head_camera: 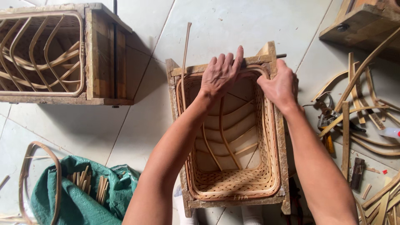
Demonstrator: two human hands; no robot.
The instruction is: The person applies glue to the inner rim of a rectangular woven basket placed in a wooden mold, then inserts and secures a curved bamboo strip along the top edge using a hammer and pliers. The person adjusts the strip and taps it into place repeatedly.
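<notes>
a basket-weaving workshop: wooden moulds (104, 54) on a tiled floor (146, 121), bamboo strips (358, 100) scattered right of the right hand (281, 85), half-woven baskets (233, 179).

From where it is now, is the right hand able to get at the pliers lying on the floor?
Probably yes. The right hand rests on the far right corner of the woven basket, and the pliers lie just to its right among loose bamboo strips, with nothing between them.
</notes>
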